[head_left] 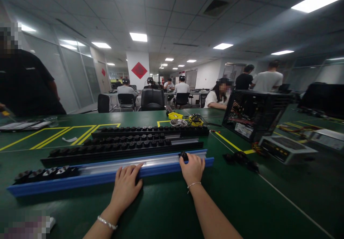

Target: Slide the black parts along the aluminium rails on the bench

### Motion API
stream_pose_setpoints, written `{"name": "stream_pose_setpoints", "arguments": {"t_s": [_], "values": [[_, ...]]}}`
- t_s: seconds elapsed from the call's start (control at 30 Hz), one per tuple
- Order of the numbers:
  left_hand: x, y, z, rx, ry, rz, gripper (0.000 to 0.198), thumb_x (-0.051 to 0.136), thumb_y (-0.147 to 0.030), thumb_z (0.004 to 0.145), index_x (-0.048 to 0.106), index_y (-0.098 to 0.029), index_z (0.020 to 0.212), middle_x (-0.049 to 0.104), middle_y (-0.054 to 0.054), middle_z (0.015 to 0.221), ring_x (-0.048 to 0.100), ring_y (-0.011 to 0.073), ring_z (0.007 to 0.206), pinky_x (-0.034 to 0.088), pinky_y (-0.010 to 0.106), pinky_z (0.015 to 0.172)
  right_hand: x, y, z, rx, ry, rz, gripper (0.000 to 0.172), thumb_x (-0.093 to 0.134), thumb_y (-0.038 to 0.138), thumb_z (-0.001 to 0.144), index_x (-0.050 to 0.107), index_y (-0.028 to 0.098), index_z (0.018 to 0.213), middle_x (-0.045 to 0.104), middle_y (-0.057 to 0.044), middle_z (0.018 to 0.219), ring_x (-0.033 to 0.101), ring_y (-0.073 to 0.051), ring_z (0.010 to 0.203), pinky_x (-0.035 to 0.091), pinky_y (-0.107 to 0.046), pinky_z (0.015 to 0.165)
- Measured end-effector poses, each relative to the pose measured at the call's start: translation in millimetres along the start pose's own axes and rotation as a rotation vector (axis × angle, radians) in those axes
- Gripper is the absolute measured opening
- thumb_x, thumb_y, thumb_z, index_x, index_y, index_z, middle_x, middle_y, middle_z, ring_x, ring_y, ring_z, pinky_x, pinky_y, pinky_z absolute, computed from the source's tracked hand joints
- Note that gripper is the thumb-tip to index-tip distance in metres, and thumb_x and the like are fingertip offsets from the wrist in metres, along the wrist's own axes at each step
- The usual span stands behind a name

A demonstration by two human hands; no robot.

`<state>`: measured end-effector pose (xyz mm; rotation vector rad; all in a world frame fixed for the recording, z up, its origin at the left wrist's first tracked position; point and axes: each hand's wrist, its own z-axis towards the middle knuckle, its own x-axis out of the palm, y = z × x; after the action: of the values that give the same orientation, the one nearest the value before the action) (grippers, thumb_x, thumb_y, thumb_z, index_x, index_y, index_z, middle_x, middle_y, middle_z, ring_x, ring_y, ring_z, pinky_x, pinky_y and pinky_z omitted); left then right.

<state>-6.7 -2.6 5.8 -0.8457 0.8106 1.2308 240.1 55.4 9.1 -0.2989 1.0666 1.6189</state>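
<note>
A long blue rail [94,183] with a silvery inner channel lies across the table before me. Several black socket modules [44,175] sit in its left end. My left hand [126,185] rests on the rail's near edge around its middle, fingers stretched out over the channel and thumb apart. Close to the rail's right end, my right hand [193,168] pinches a small black socket module [184,156] between thumb and fingers, at the channel. Part of that module is hidden by my fingers, so I cannot tell whether it is seated.
Behind the blue rail lie black rails [129,147] lined with socket modules. Loose black parts [240,160] lie to the right, near a power supply [287,148] and an open computer case [252,115]. Farther back are a yellow bin [175,115] and people at tables.
</note>
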Motion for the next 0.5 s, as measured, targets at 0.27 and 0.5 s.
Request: {"name": "stream_pose_setpoints", "arguments": {"t_s": [0.27, 0.5], "values": [[0.6, 1.6, 0.1, 0.013, -0.003, -0.005, 0.05, 0.046, -0.025, 0.075, 0.048, -0.028, 0.125, 0.058, 0.003, 0.107, 0.047, 0.0208, 0.104, 0.017, 0.043, 0.105, -1.8, -7.7, 3.7, 0.026, -0.009, -0.006, 0.029, 0.048, 0.038, 0.076, 0.066, 0.019, 0.088, 0.065, -0.007, 0.094, 0.05, -0.023, 0.095, 0.012, -0.043, 0.1], [1.3, 2.0, -0.1, 0.007, 0.002, -0.003, 0.051, 0.046, -0.024, 0.075, 0.047, -0.028, 0.125, 0.058, 0.004, 0.108, 0.046, 0.0207, 0.105, 0.016, 0.043, 0.105, -1.7, -8.8, 4.5, 0.024, -0.008, -0.021, 0.03, 0.046, 0.039, 0.077, 0.065, 0.019, 0.089, 0.064, -0.008, 0.092, 0.05, -0.022, 0.094, 0.015, -0.043, 0.099]]}}
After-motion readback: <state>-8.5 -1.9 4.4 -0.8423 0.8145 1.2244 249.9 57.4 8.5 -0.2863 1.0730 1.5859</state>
